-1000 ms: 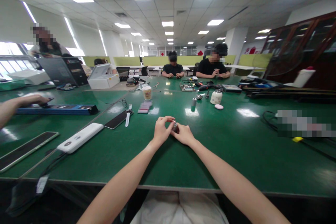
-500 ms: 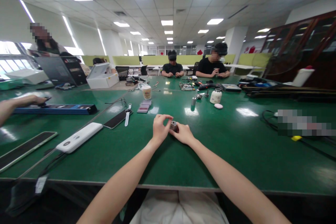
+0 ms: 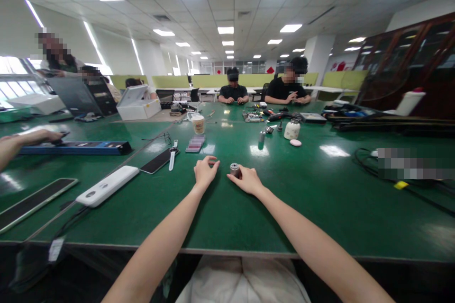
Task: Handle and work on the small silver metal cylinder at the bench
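Left hand (image 3: 205, 172): loosely spread, nothing pinched | right hand (image 3: 249, 181): pinching metal cylinder (image 3: 234, 168), right of left hand | risk: slipping one-handed grip could topple it onto surface (image 3: 313, 194)

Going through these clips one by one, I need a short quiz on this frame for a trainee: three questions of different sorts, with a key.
1. Multiple choice: which hand of the camera wearer is on the small metal cylinder? A) left only B) right only C) both
2. True or false: the pink disc lies on the wearer's side of the white jar.
3. Fill in the colour: the watch on the table has a ____ strap.

Key:
1. B: the right hand is on it, while the left hand is apart from it.
2. True.
3. White.
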{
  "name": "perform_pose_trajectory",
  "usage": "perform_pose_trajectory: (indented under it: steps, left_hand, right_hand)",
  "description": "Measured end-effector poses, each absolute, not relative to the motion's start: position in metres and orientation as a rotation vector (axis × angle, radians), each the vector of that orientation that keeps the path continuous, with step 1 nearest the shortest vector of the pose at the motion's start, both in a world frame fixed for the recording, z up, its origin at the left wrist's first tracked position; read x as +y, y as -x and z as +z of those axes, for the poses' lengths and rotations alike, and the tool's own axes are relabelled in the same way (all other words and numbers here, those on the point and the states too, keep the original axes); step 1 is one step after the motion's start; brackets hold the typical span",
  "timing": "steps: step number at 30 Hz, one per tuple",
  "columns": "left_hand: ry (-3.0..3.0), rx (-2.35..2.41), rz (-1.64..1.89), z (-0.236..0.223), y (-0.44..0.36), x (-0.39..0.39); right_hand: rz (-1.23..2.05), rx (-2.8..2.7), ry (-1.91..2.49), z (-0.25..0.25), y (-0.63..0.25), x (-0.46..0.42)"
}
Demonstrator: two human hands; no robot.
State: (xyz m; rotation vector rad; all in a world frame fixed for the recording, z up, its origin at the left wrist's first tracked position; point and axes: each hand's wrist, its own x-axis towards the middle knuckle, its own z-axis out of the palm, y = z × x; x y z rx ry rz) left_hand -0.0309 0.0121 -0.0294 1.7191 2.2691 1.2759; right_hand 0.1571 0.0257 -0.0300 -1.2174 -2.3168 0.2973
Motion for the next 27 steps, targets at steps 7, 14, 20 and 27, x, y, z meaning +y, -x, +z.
perform_pose_trajectory:
  steps: [7,14,20,27]
  left_hand:
    - [-1.514,2.483,1.258,-0.016,0.034,0.008]
    - [-1.581,2.385,1.189,-0.017,0.033,0.009]
    - [-1.737,2.353,1.081,-0.02,0.023,0.003]
    - [-1.914,2.235,1.031,-0.024,0.016,-0.002]
  right_hand:
    - [0.292,-2.314,1.205,-0.032,-0.158,0.026]
    - [0.287,-2.309,1.199,-0.032,-0.158,0.026]
    - [0.297,-2.305,1.196,-0.032,-0.157,0.027]
    - [0.315,-2.301,1.199,-0.032,-0.157,0.027]
